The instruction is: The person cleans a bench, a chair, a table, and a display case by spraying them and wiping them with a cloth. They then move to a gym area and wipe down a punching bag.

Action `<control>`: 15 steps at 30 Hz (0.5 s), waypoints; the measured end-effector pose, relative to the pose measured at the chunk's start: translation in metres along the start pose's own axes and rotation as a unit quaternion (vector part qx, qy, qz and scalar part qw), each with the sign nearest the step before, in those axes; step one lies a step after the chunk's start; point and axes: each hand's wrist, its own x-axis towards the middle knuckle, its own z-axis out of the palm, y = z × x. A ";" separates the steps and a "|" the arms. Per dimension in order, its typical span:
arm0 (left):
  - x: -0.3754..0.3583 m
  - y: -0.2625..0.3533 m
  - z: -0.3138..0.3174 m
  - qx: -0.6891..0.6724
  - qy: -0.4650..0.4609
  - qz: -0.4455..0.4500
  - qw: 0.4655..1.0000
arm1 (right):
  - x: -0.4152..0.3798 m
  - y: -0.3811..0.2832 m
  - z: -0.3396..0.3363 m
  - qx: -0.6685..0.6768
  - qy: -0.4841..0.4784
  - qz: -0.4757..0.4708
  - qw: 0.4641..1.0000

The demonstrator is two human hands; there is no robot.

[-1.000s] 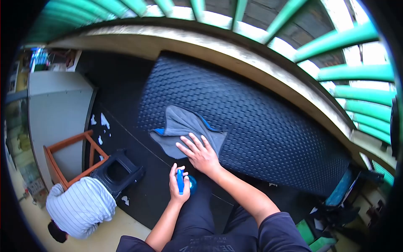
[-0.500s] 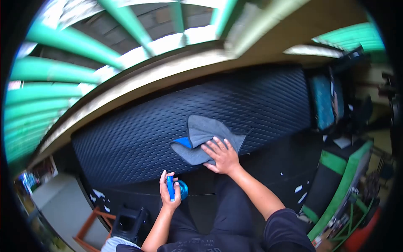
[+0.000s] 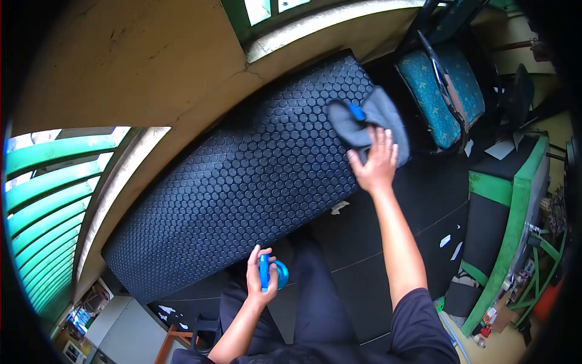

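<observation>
My left hand (image 3: 257, 284) is wrapped round a blue spray bottle (image 3: 281, 275), held near my lap at the front edge of a long black surface with a raised round-dot pattern (image 3: 242, 176). My right hand (image 3: 374, 167), arm stretched forward, lies with fingers spread on a grey cloth (image 3: 391, 115) with a bit of blue showing. The cloth is bunched at the right end of the black surface, and my fingers press on its near part. What lies under the palm is hidden.
Teal patterned chairs (image 3: 427, 97) stand beyond the surface's right end. A wall (image 3: 121, 67) with green-slatted windows (image 3: 54, 200) runs along its far side. At right is a green-framed black piece (image 3: 497, 209). Paper scraps (image 3: 445, 241) dot the dark floor; a grey cabinet (image 3: 124, 327) is lower left.
My right hand has slid the cloth from the middle of the black surface to its right end. The view has turned rightward. My left hand still holds the spray bottle.
</observation>
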 end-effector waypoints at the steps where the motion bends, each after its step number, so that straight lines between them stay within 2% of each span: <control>1: -0.004 0.005 -0.001 -0.003 -0.004 -0.011 1.000 | 0.004 0.004 -0.006 -0.006 0.014 0.017 1.000; 3: -0.010 0.005 0.006 -0.008 -0.005 -0.007 1.000 | 0.011 0.012 -0.011 -0.015 0.026 0.065 0.997; 5: -0.016 0.007 0.006 -0.007 -0.004 0.001 1.000 | 0.011 0.031 0.011 0.123 0.155 0.080 0.977; 7: -0.022 0.005 0.003 -0.009 0.000 0.014 1.000 | -0.002 0.029 0.032 0.087 0.211 0.177 0.957; 9: -0.031 -0.001 -0.010 -0.003 -0.013 0.009 1.000 | -0.023 0.005 0.050 0.123 0.222 0.287 0.923; 11: -0.038 -0.010 -0.020 -0.011 0.002 0.022 1.000 | -0.043 -0.032 0.055 0.287 0.219 0.354 0.863; 13: -0.048 -0.016 -0.035 -0.011 0.029 0.030 0.999 | -0.068 -0.099 0.035 0.338 0.210 0.395 0.828; 14: -0.055 -0.020 -0.046 -0.017 0.043 0.031 0.998 | -0.088 -0.117 0.049 0.360 0.213 0.376 0.826; 15: -0.066 -0.024 -0.063 -0.023 0.059 0.029 0.998 | -0.113 -0.148 0.057 0.363 0.188 0.411 0.815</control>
